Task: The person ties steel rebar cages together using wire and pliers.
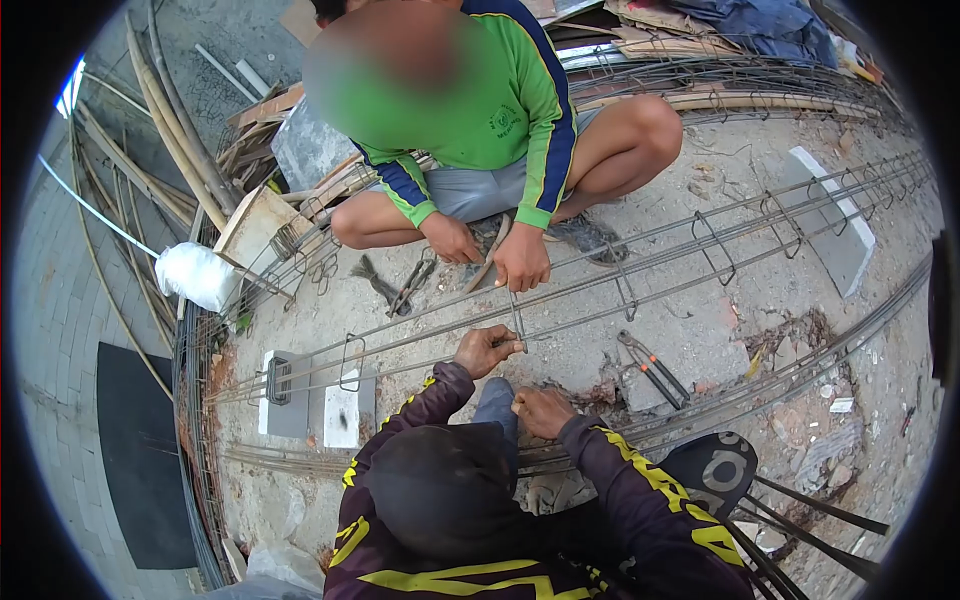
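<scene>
My left hand (487, 350) is closed, its fingertips pinching the lower end of a thin steel stirrup (517, 318) where it meets a long rebar rod (590, 315). My right hand (543, 412) is curled closed beside my shoe, below the rods; whatever it may hold is hidden. A co-worker in a green shirt (470, 135) squats opposite. One of that person's hands (522, 258) grips the upper rod near the same stirrup, the other (450, 238) rests close to a curved tool handle. Pincers with orange and black handles (652, 368) lie on the ground to my right.
More stirrups (712, 248) hang along the rods. Grey blocks prop the rods at right (832, 230) and left (290, 395). A second tool (411, 287) and a bundle of tie wire (378, 283) lie near the co-worker. Loose rebar (790, 365) runs along the right; bamboo poles (175, 115) lie at upper left.
</scene>
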{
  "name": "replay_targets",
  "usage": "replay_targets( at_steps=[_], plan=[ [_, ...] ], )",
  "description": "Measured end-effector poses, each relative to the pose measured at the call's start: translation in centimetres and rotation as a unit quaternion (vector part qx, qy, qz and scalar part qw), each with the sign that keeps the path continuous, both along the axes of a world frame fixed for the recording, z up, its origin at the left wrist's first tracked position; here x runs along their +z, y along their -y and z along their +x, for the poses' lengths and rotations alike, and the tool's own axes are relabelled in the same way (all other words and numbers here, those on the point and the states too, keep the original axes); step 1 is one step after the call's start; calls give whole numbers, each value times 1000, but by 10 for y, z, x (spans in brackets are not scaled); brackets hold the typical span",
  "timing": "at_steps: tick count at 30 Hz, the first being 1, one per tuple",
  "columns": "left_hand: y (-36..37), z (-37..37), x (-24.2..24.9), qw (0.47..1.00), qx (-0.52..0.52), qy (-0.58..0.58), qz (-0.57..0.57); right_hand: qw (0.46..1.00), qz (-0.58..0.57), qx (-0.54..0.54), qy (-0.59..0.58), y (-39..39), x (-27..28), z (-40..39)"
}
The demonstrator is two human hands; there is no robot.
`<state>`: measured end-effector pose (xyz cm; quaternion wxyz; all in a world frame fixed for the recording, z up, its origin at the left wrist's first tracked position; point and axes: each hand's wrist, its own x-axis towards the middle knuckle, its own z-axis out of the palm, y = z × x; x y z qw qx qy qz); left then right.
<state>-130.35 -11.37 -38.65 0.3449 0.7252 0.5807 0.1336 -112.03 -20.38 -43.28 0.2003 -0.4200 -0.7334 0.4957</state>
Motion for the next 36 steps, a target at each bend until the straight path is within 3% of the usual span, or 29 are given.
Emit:
replay_targets(
  at_steps=[1, 13, 16, 19, 21, 25, 29, 30, 32, 34, 36],
  plan=[
    [-3, -2, -2, 1000, 7, 0, -31, 1000, -3, 7, 11, -1, 2, -1],
    [-4, -10, -13, 997, -34, 27, 56, 996, -74, 48, 31, 3, -12, 10],
    [-4, -7, 0, 999, -22, -8, 22, 991, -128, 35, 9, 3, -18, 23],
    [-6, -11, -7, 998, -52, 10, 46, 950, -309, 2, -32, 0, -16, 22],
    [-8, -10, 0, 997, -61, 6, 36, 934, -352, -19, -61, 0, -13, 15],
    [-9, -16, -22, 996, -56, 31, 70, 939, -335, 17, -74, -2, -46, -16],
    [-11, -14, -19, 994, -48, 50, 80, 923, -373, 33, -83, -11, -28, -23],
    [-7, -13, -21, 995, -42, 58, 71, 907, -384, 37, -169, -10, -69, -34],
    [-4, -9, -10, 999, -23, 21, 43, 888, -413, 18, -202, -10, -52, -26],
    [-7, -8, -2, 1000, -16, 13, 18, 885, -404, 3, -232, -10, -78, -31],
    [-2, -4, -6, 999, -22, 24, 21, 886, -399, -33, -233, -13, -55, -24]
  ],
)
